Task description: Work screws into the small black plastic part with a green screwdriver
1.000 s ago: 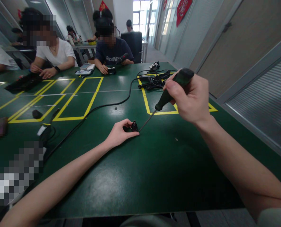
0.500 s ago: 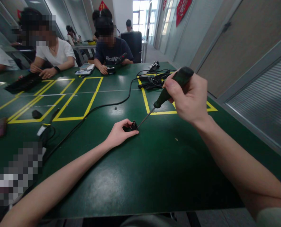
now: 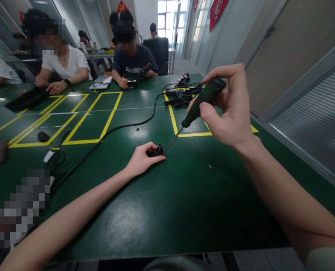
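Note:
Between the thumb and fingers of my left hand (image 3: 143,159) is a small black part (image 3: 159,150) with a metal piece on top, held on the green table (image 3: 190,210). My right hand (image 3: 226,109) grips the dark green handle of a screwdriver (image 3: 202,101). The screwdriver slants down to the left, and its tip meets the right side of the black part. How the tip sits in the part is too small to tell.
A black cable (image 3: 122,125) curves across the table at the left. Dark parts (image 3: 184,96) lie within yellow tape (image 3: 171,118) at the back. A black block (image 3: 43,136) sits at left. Two people (image 3: 133,60) (image 3: 67,64) work across the table.
My right hand has shifted its grip on the screwdriver, with its index finger now raised and arched over the handle. The handle has moved slightly left. My left hand has stayed in place.

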The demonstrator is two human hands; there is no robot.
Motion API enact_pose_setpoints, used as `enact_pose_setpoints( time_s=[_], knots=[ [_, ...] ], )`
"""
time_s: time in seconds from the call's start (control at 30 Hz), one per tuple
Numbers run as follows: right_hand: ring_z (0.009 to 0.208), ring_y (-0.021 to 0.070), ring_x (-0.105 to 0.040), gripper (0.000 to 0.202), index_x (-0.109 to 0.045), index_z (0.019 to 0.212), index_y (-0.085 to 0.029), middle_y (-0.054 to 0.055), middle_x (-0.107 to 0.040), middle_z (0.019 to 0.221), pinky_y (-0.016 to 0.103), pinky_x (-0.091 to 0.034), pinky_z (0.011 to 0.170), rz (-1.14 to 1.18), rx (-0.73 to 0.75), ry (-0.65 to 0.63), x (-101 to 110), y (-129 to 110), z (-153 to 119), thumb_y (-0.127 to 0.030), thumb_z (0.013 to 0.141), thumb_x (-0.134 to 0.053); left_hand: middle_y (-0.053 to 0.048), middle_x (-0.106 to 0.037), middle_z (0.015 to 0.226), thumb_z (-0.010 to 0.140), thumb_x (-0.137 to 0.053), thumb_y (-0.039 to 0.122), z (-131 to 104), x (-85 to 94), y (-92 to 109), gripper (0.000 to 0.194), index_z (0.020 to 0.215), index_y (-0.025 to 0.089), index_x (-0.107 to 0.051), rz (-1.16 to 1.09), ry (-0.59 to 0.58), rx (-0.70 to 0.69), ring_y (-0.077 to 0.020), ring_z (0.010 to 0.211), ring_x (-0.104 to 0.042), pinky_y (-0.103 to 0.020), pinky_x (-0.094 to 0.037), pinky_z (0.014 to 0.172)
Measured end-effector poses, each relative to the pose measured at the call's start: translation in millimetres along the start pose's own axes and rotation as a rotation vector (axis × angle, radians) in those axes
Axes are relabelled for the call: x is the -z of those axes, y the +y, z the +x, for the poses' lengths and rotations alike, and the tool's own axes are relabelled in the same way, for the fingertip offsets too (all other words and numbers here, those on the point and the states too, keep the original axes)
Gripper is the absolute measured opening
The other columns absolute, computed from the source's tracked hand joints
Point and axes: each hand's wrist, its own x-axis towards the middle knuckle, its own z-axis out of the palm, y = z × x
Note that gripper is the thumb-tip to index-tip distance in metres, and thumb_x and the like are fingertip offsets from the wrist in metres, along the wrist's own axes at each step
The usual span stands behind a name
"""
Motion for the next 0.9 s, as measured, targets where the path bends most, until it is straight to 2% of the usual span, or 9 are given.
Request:
enact_pose_setpoints(
  time_s=[0.07,0.2,0.37,0.43,0.53,0.63,0.73,0.83,0.9],
  knots=[
    [0.069,0.0114,-0.061,0.030,-0.052,0.111,-0.029,0.000,-0.058,0.098,0.030,-0.055,0.061,0.022,0.003,-0.010,0,-3,0,-0.049,0.094,-0.066,-0.005,-0.080,0.095,0.078,-0.086,0.040,0,0.0,1,0.026,0.088,0.020,-0.073,0.002,0.001,-0.001,-0.0243,0.090,-0.072,-0.039,-0.055,0.087],
    [0.067,0.0109,-0.056,0.025,-0.064,0.104,-0.027,0.000,-0.062,0.090,0.026,-0.046,0.055,-0.136,0.019,0.073,3,-10,1,-0.049,0.093,-0.069,-0.005,-0.080,0.095,0.078,-0.087,0.038,0,0.2,1,0.025,0.089,0.020,-0.073,0.002,-0.003,-0.006,-0.0242,0.090,-0.073,-0.038,-0.055,0.087],
    [0.073,0.0145,-0.058,0.029,-0.070,0.115,-0.026,0.003,-0.068,0.094,0.030,-0.049,0.062,-0.121,0.073,0.041,6,-12,1,-0.046,0.095,-0.065,-0.004,-0.080,0.093,0.079,-0.087,0.038,0,-0.1,-1,0.025,0.089,0.020,-0.073,0.029,0.007,-0.022,-0.0241,0.090,-0.073,-0.038,-0.056,0.087],
    [0.069,0.0131,-0.057,0.030,-0.071,0.108,-0.025,0.002,-0.069,0.092,0.030,-0.047,0.060,-0.116,0.094,0.049,7,-12,0,-0.051,0.098,-0.060,-0.004,-0.080,0.093,0.080,-0.086,0.040,0,-0.1,-1,0.025,0.090,0.020,-0.073,0.039,0.007,-0.025,-0.0242,0.090,-0.072,-0.038,-0.056,0.087],
    [0.058,0.0089,-0.049,0.028,-0.069,0.093,-0.025,-0.001,-0.064,0.081,0.028,-0.039,0.054,-0.215,0.053,0.098,7,-13,0,-0.051,0.098,-0.062,-0.004,-0.080,0.093,0.080,-0.085,0.041,0,0.1,0,0.025,0.089,0.021,-0.073,0.045,0.000,-0.033,-0.0246,0.090,-0.072,-0.038,-0.056,0.086],
    [0.056,0.0086,-0.048,0.018,-0.072,0.102,-0.026,-0.002,-0.063,0.078,0.028,-0.037,0.054,-0.262,0.005,0.078,8,-14,2,-0.042,0.097,-0.064,-0.004,-0.080,0.094,0.080,-0.086,0.040,0,0.5,1,0.025,0.089,0.021,-0.073,0.050,0.002,-0.044,-0.0248,0.090,-0.072,-0.038,-0.056,0.086],
    [0.059,0.0095,-0.050,0.024,-0.074,0.113,-0.026,-0.001,-0.067,0.082,0.029,-0.039,0.057,-0.210,0.041,0.049,11,-13,3,-0.041,0.099,-0.061,-0.004,-0.079,0.094,0.081,-0.086,0.038,0,0.6,1,0.024,0.091,0.021,-0.073,0.063,0.007,-0.049,-0.0249,0.090,-0.072,-0.038,-0.055,0.086],
    [0.059,0.0087,-0.049,0.030,-0.078,0.107,-0.025,-0.001,-0.069,0.082,0.028,-0.037,0.055,-0.215,0.054,0.069,13,-12,4,-0.048,0.099,-0.061,-0.004,-0.079,0.095,0.081,-0.087,0.038,0,0.5,1,0.024,0.092,0.021,-0.073,0.071,0.005,-0.050,-0.0250,0.090,-0.072,-0.038,-0.055,0.086],
    [0.058,0.0088,-0.049,0.028,-0.079,0.104,-0.024,-0.001,-0.069,0.078,0.028,-0.036,0.055,-0.261,0.043,0.091,14,-11,4,-0.047,0.098,-0.064,-0.004,-0.079,0.095,0.081,-0.087,0.037,0,0.5,1,0.023,0.092,0.021,-0.073,0.080,0.008,-0.051,-0.0251,0.091,-0.072,-0.037,-0.055,0.086]
  ],
)
